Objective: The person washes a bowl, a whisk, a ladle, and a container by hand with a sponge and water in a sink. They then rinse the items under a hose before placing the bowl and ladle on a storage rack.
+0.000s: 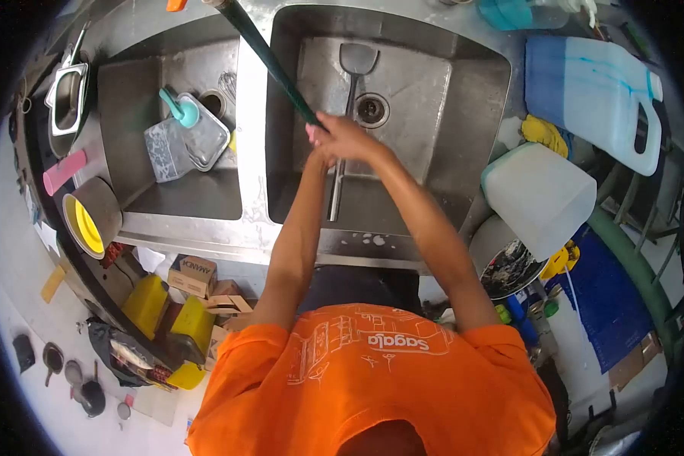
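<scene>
A dark green hose (pixel 270 61) slants down from the top edge over the right basin. My right hand (pixel 349 138) is closed around its lower end. Just below and against it is my left hand (pixel 321 155), its fingers mostly hidden by the right one. A small pink patch shows beside the fingers, too small to name. Under both hands, a long-handled metal turner (pixel 359 59) lies in the right sink basin (pixel 463 114), its blade toward the back, near the drain (pixel 372 111).
The left basin (pixel 133 99) holds a clear plastic container (pixel 207 140), a turquoise utensil (pixel 181 110) and a whisk (pixel 227 85). A metal pot (pixel 106 209) stands at its left. Right of the sink are a blue-liquid jug (pixel 585 99), a yellow cloth (pixel 543 135) and a white plastic container (pixel 543 197).
</scene>
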`<control>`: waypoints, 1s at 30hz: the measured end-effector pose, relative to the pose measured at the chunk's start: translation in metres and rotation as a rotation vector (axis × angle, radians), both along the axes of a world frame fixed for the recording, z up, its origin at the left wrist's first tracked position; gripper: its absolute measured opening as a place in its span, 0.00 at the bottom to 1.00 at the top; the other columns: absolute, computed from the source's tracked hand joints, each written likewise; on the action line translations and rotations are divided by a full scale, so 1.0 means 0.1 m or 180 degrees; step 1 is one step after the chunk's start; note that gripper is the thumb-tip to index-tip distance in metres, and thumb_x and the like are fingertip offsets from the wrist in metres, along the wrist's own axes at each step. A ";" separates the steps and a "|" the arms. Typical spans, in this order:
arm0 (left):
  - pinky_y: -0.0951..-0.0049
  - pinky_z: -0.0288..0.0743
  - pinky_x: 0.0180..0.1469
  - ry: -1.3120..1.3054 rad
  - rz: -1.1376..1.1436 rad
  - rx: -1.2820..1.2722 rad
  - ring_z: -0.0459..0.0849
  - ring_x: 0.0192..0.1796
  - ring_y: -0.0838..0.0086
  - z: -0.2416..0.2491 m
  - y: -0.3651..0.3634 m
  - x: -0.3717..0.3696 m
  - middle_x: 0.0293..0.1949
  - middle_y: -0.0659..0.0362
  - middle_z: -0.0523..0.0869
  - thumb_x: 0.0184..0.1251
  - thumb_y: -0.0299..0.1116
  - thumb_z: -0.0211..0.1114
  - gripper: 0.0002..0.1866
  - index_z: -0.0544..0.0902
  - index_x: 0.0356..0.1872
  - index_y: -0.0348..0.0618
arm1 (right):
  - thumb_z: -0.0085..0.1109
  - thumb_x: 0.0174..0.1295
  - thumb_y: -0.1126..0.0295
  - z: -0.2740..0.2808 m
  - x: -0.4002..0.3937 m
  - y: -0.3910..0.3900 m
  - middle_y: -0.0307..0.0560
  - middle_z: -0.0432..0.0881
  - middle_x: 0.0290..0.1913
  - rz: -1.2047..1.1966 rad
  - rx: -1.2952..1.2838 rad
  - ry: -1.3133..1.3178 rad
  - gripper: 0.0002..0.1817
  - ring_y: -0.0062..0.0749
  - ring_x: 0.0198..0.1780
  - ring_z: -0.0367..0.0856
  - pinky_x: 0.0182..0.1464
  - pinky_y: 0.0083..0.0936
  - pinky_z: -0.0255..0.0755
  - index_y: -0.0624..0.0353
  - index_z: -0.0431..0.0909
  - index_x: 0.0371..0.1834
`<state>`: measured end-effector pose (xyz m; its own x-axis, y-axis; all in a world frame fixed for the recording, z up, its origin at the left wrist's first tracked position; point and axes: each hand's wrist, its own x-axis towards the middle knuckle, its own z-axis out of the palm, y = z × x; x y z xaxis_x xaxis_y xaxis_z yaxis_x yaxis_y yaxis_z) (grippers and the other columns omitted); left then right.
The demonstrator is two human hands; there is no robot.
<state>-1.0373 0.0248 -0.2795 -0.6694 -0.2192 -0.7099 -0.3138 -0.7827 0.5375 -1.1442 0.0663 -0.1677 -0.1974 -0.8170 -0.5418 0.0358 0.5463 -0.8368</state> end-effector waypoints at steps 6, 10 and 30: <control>0.75 0.76 0.34 -0.0579 -0.1027 -0.0210 0.79 0.36 0.75 0.39 0.17 0.67 0.42 0.60 0.78 0.68 0.40 0.56 0.15 0.72 0.52 0.45 | 0.50 0.66 0.64 0.44 0.24 0.14 0.52 0.83 0.35 0.0209 0.0135 -0.0068 0.14 0.39 0.40 0.84 0.43 0.32 0.75 0.64 0.71 0.46; 0.74 0.75 0.32 -0.0889 -0.0877 0.0064 0.78 0.31 0.75 0.66 0.12 0.58 0.40 0.59 0.78 0.68 0.38 0.55 0.13 0.73 0.48 0.43 | 0.54 0.64 0.60 0.18 0.19 0.15 0.55 0.83 0.33 0.0466 0.0093 0.1019 0.16 0.41 0.35 0.83 0.40 0.37 0.74 0.64 0.74 0.42; 0.53 0.73 0.48 -0.0853 -0.3192 -0.3354 0.80 0.46 0.45 2.62 -0.13 0.80 0.41 0.35 0.81 0.49 0.24 0.58 0.31 0.70 0.61 0.36 | 0.59 0.57 0.61 -0.33 -0.87 0.11 0.58 0.78 0.24 0.0538 0.0432 0.1901 0.16 0.41 0.28 0.78 0.35 0.37 0.71 0.66 0.78 0.31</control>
<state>-0.9576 0.0117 -0.0173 -0.7270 -0.2359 -0.6448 -0.6547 0.5212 0.5474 -1.2315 0.0775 -0.2006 -0.3720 -0.7950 -0.4792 -0.5117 0.6063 -0.6087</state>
